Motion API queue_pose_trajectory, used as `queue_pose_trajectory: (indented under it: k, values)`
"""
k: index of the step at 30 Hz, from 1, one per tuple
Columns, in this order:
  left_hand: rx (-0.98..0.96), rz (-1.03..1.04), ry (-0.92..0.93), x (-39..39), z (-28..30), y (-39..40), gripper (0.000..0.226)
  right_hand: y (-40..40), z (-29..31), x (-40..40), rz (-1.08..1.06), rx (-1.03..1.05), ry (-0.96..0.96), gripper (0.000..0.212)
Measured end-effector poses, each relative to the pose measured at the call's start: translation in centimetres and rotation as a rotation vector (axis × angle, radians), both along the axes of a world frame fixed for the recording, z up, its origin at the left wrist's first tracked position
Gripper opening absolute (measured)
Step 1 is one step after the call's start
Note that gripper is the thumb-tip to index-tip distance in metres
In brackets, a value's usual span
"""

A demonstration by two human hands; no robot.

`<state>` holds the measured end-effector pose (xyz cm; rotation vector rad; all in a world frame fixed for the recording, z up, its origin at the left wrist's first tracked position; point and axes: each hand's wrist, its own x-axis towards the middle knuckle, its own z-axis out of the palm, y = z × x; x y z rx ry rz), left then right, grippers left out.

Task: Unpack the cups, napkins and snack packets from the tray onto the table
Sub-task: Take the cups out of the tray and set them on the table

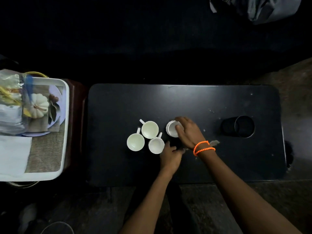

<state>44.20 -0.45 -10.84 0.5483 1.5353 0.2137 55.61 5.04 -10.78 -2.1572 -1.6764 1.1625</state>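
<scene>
Gripping a white cup (173, 128) from above near the middle of the dark table (194, 102): right hand (189, 130), fingers closed over the rim, orange bead bracelet (203, 148) on the wrist. Resting just beside and below it: left hand (170, 156), fingers spread flat on the table, holding nothing, tips close to the nearest of three cups (146, 139). Standing upright in a tight cluster toward the near-left part of the table, rims almost touching, handles pointing up and left: those three cups, just left of the held one. Sunk into the table toward its right edge: a round dark cup holder (239, 126), well apart from the hands. Sitting off the table's left edge on a dark red stand (76, 115): a white tray (65, 132), with clear snack packets (10, 92) heaped at its far-left corner, white napkins (13, 154) at its near-left corner, a pumpkin picture on its liner showing between. Lying crumpled beyond the table's far-right corner: a grey bag (258, 7).
</scene>
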Motion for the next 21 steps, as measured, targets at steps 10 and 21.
queue_pose_trajectory:
  k: [10, 21]
  values:
    - [0.197, -0.059, 0.11, 0.9, 1.2, 0.8, 0.08, -4.9, -1.6, 0.8, -0.431, -0.069, 0.27, 0.052]
    - [0.105, -0.223, 0.099, -0.2, 0.7, 5.1, 0.091, -2.7, -1.6, -0.4, -0.799, -0.059, 0.487, 0.031]
